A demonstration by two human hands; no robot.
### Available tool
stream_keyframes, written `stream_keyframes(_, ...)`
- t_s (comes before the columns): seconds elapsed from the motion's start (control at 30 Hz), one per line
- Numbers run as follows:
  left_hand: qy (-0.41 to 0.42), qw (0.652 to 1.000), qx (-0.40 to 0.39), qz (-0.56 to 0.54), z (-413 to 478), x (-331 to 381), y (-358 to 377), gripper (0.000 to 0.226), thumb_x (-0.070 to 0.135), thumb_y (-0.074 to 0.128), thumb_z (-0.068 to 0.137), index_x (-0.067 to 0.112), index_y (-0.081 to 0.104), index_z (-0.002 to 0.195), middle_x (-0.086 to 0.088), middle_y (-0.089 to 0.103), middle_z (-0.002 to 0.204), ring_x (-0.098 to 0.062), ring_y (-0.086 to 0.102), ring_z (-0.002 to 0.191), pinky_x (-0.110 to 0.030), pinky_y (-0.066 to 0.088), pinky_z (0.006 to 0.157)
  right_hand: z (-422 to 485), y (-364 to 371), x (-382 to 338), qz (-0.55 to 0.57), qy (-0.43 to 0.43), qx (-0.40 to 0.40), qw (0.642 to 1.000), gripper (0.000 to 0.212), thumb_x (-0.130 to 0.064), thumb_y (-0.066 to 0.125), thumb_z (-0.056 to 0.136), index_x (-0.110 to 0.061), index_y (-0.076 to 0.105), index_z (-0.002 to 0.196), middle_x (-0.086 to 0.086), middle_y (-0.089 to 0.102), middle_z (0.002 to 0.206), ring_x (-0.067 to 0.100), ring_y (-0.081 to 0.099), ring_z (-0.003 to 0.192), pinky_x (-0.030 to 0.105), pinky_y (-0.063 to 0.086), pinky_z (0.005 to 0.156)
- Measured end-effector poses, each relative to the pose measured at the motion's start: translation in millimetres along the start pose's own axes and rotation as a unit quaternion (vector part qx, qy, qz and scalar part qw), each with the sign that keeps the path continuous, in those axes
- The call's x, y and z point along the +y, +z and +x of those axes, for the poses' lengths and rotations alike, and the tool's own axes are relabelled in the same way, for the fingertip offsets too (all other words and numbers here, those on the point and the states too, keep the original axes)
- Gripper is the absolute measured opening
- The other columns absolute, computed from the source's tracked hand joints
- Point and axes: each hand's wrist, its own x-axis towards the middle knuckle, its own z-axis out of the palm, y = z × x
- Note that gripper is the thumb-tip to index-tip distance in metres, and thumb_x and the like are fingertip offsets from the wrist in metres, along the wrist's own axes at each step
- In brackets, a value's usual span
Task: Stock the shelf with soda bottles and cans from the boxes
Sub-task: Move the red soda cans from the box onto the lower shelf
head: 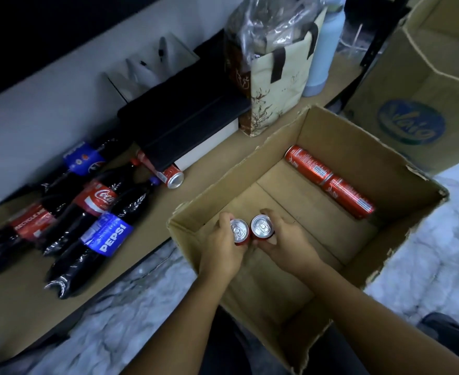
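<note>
the left can (239, 231) and the right can (262, 226) were upright and touching near the left wall of the cardboard box (358, 136). the left hand (220, 251) gripped one and the right hand (286, 243) the other. two lying cans (308, 165) rested end to end by its far right wall. bottles (106, 236) lay on the shelf (14, 307) beside the box.

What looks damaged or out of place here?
The open box has a torn, ragged rim. On the shelf the bottles lie flat, not upright, and one can lies on its side, partly under a black case.
</note>
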Motion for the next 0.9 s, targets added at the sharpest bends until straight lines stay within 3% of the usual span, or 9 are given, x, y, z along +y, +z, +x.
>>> stream_keyframes(0.1,0.040,0.998,0.017,-0.034,-26,7,-23,0.058,0.026,0.086,0.077,0.036,0.041,0.112,0.009,0.067,0.102,-0.013,0.063,0.090,-0.017,0.037,0.066,-28,-14,-20,0.017,-0.029,0.046,0.998,0.065,-0.035,0.084,0.079,-0.027,0.048,0.133,-0.017,0.068,0.109,0.007,0.066,0.096,0.020,0.050,0.080)
stream_keyframes(0.2,0.080,0.992,0.017,-0.097,-60,15,-56,0.061,0.025,0.089,0.074,0.040,0.047,0.116,0.015,0.067,0.104,-0.004,0.064,0.093,-0.027,0.053,0.082,-60,-34,-49,0.019,-0.073,0.091,0.993,0.059,-0.037,0.086,0.075,-0.037,0.049,0.122,-0.026,0.064,0.108,-0.002,0.060,0.100,0.006,0.040,0.078)
stream_keyframes(0.33,0.146,0.980,0.049,-0.129,-116,25,-112,0.066,0.020,0.088,0.074,0.046,0.051,0.122,0.029,0.063,0.114,0.006,0.060,0.108,-0.031,0.050,0.100,-103,-56,-103,0.012,-0.149,0.116,0.982,0.064,-0.056,0.081,0.073,-0.043,0.049,0.127,-0.020,0.063,0.115,-0.001,0.059,0.104,0.017,0.046,0.087)
stream_keyframes(0.47,0.200,0.963,0.110,-0.145,-178,32,-171,0.072,0.028,0.088,0.074,0.054,0.049,0.129,0.019,0.063,0.128,-0.004,0.061,0.118,-0.036,0.050,0.105,-150,-71,-171,0.034,-0.237,0.134,0.962,0.061,-0.054,0.079,0.077,-0.042,0.050,0.128,-0.021,0.063,0.119,0.000,0.058,0.111,0.024,0.048,0.091)
stream_keyframes(0.57,0.228,0.950,0.162,-0.141,-227,37,-219,0.073,0.026,0.088,0.077,0.049,0.047,0.133,0.023,0.064,0.125,0.004,0.060,0.116,-0.026,0.048,0.103,-184,-78,-227,0.054,-0.278,0.139,0.949,0.060,-0.043,0.083,0.080,-0.039,0.049,0.129,-0.026,0.063,0.119,-0.007,0.059,0.108,0.015,0.047,0.091)
stream_keyframes(0.7,0.249,0.931,0.214,-0.160,-287,38,-279,0.062,0.021,0.085,0.082,0.052,0.051,0.124,0.033,0.066,0.114,0.012,0.061,0.107,-0.009,0.047,0.088,-212,-80,-297,0.082,-0.325,0.108,0.936,0.055,-0.046,0.081,0.081,-0.040,0.054,0.128,-0.021,0.068,0.118,-0.003,0.063,0.111,0.032,0.054,0.097)
stream_keyframes(0.73,0.251,0.928,0.226,-0.159,-300,36,-292,0.059,0.022,0.084,0.083,0.052,0.052,0.123,0.034,0.066,0.112,0.014,0.060,0.107,-0.006,0.045,0.084,-216,-79,-314,0.084,-0.339,0.103,0.931,0.052,-0.045,0.081,0.082,-0.042,0.056,0.128,-0.023,0.068,0.118,-0.005,0.062,0.112,0.031,0.053,0.098)
stream_keyframes(0.83,0.257,0.915,0.273,-0.147,-330,30,-333,0.056,0.030,0.083,0.084,0.049,0.054,0.128,0.032,0.066,0.115,0.013,0.057,0.112,-0.013,0.045,0.091,-231,-78,-366,0.070,-0.380,0.102,0.916,0.051,-0.039,0.080,0.086,-0.039,0.058,0.132,-0.028,0.067,0.116,-0.015,0.058,0.108,0.007,0.045,0.092)
stream_keyframes(0.9,0.254,0.906,0.305,-0.145,-346,26,-359,0.054,0.031,0.082,0.084,0.050,0.055,0.127,0.031,0.067,0.115,0.013,0.058,0.110,-0.015,0.048,0.091,-237,-77,-402,0.053,-0.407,0.094,0.907,0.051,-0.040,0.077,0.087,-0.037,0.058,0.134,-0.028,0.065,0.119,-0.014,0.057,0.110,0.005,0.042,0.092)
